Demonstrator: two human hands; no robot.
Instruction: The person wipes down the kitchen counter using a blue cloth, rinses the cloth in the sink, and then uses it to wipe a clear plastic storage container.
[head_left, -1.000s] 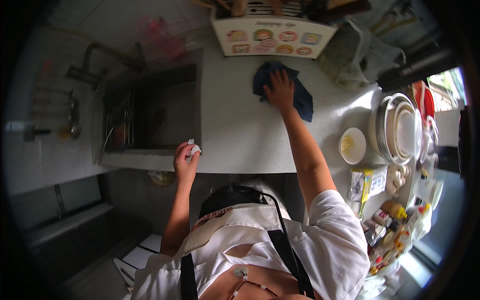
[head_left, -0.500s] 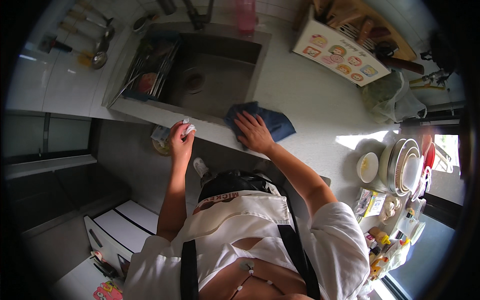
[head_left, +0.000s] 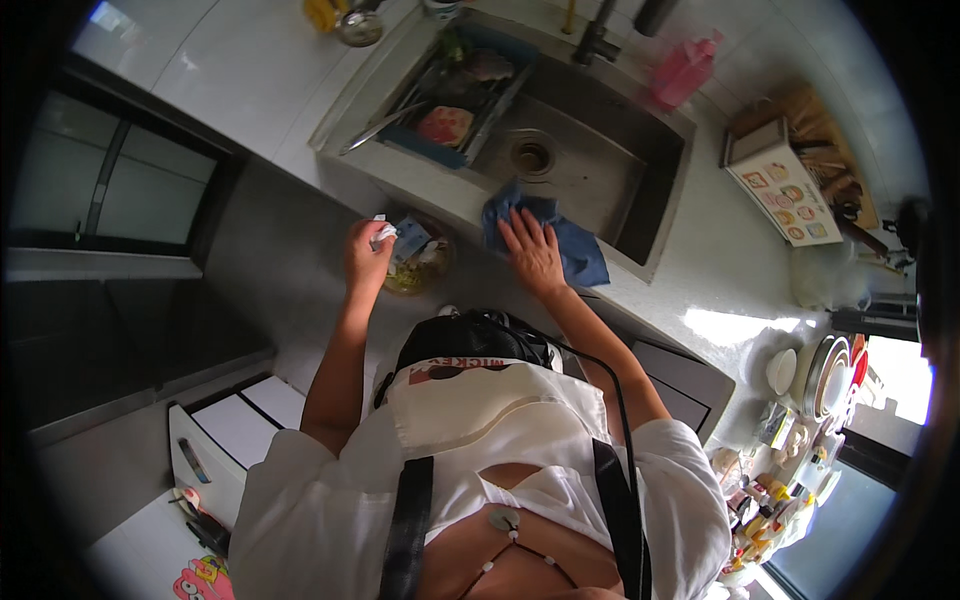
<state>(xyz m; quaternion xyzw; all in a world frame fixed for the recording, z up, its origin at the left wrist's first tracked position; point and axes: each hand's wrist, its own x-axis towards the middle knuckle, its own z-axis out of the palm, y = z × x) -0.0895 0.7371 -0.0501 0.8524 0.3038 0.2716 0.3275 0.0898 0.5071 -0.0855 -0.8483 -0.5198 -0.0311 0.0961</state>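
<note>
My left hand is closed around a small crumpled white tissue, held in front of the counter. Beside and below it on the floor is a bin with food scraps and a blue-grey wrapper in it. A dark blue cloth lies over the front rim of the sink. Flat on that cloth rests my right hand, its fingers stretched out and pressing down. The sink basin has a round drain and looks wet.
A blue rack with pinkish food and greens sits at the sink's left side. Behind the sink stand a tap and a pink bottle. Farther right are a knife block, stacked bowls and a small white bowl.
The view has swung leftward, so the sink appears farther right and the bin shows more fully. My right hand has moved left with the cloth along the sink's front edge. My left hand keeps the tissue.
</note>
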